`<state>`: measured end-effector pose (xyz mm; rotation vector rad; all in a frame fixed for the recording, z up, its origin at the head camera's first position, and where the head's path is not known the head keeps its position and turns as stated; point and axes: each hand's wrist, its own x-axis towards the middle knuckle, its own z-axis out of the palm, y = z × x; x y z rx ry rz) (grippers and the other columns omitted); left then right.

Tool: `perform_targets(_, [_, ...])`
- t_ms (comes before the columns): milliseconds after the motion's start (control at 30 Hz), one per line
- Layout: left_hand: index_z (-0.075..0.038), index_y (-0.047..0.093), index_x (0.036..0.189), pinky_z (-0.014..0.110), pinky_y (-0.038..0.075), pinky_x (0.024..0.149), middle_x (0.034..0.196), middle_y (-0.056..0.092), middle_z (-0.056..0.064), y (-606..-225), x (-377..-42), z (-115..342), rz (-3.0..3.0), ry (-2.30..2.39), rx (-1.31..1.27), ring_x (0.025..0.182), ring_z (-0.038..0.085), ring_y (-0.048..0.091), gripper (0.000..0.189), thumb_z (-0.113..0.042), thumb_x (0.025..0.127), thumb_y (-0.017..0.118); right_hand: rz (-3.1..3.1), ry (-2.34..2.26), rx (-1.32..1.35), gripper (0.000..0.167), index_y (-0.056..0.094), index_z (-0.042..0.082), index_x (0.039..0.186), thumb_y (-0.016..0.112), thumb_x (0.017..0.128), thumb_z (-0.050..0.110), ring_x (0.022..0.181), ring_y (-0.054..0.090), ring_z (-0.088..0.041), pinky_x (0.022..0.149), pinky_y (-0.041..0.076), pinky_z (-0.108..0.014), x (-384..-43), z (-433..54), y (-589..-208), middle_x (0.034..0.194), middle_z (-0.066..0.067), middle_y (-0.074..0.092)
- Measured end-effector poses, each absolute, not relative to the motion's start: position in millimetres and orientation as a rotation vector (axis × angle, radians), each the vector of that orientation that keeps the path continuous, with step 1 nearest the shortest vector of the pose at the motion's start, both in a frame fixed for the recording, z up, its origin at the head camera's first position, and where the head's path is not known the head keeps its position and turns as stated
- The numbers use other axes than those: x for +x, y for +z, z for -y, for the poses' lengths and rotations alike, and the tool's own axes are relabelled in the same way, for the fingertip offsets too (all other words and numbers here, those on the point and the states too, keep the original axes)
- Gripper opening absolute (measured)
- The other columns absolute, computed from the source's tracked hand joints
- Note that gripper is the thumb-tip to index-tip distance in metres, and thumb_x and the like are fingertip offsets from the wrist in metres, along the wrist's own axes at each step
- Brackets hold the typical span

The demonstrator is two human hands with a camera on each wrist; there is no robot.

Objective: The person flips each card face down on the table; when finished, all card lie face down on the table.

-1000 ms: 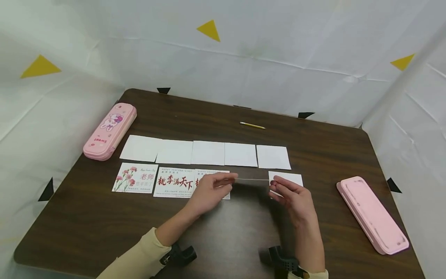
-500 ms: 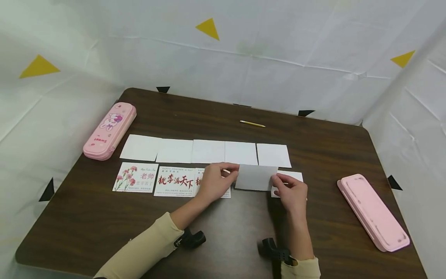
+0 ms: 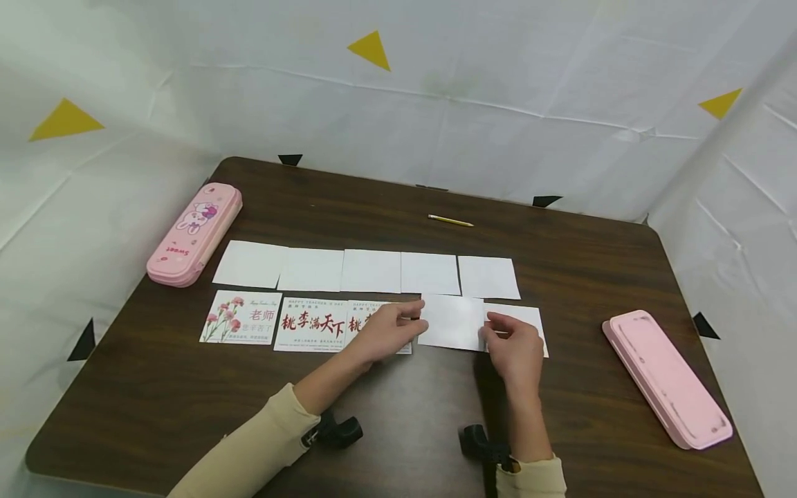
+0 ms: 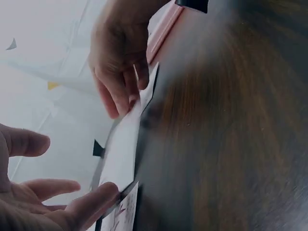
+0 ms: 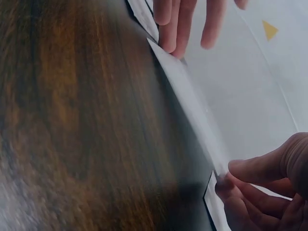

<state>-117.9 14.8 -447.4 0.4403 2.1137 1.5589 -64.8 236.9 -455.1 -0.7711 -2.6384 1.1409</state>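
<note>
A blank white card point(image 3: 451, 321) lies close over the table in the front row. At its right edge my right hand point(image 3: 515, 351) pinches it between thumb point(image 5: 257, 168) and fingers, as the right wrist view shows. My left hand point(image 3: 387, 333) is at the card's left edge, its thumb point(image 4: 30, 143) well apart from the fingers and one fingertip at the card. Part of a printed card with red lettering is hidden under the left hand. Another blank card point(image 3: 526, 319) lies to the right, partly behind the right hand.
Several blank cards point(image 3: 372, 271) form a back row. Left of the hands lie a red-lettered card point(image 3: 311, 332) and a flower card point(image 3: 239, 317). A yellow pencil point(image 3: 451, 220) lies farther back. Pink pencil cases stand at left point(image 3: 194, 235) and right point(image 3: 666, 379).
The card, earlier seen edge-on between both hands, has been tilted face up and lowered into the gap in the front row. The left hand's fingers have loosened from its edge.
</note>
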Motion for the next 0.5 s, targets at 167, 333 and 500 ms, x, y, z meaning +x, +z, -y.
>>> perform_targets(167, [0.001, 0.051, 0.14, 0.045, 0.042, 0.104, 0.141, 0.053, 0.014, -445.2, -114.5, -14.5, -2.068, 1.538, 0.478, 0.124, 0.028, 0.055, 0.051, -0.025, 0.097, 0.059, 2.677, 1.059, -0.805, 0.025, 0.075, 0.007, 0.113, 0.068, 0.089, 0.016, 0.096, 0.068, -0.028, 0.075, 0.047, -0.043, -63.1, -233.3, -452.7, 0.1, -0.011, 0.074])
perform_targets(333, [0.002, 0.052, 0.139, 0.046, 0.04, 0.105, 0.14, 0.054, 0.015, -445.7, -113.8, -12.8, -2.051, 1.553, 0.48, 0.125, 0.029, 0.054, 0.05, -0.023, 0.097, 0.058, 2.704, 1.007, -0.836, 0.026, 0.075, 0.01, 0.114, 0.067, 0.09, 0.019, 0.105, 0.064, -0.03, 0.079, 0.045, -0.048, -61.4, -231.0, -450.6, 0.101, -0.011, 0.074])
perform_targets(500, [0.002, 0.052, 0.139, 0.045, 0.041, 0.105, 0.141, 0.054, 0.015, -447.1, -113.3, -10.5, -2.026, 1.575, 0.479, 0.125, 0.027, 0.054, 0.049, -0.023, 0.097, 0.057, 2.695, 0.974, -0.857, 0.027, 0.075, 0.011, 0.114, 0.067, 0.091, 0.023, 0.104, 0.065, -0.03, 0.08, 0.045, -0.051, -60.1, -230.7, -449.6, 0.1, -0.011, 0.074])
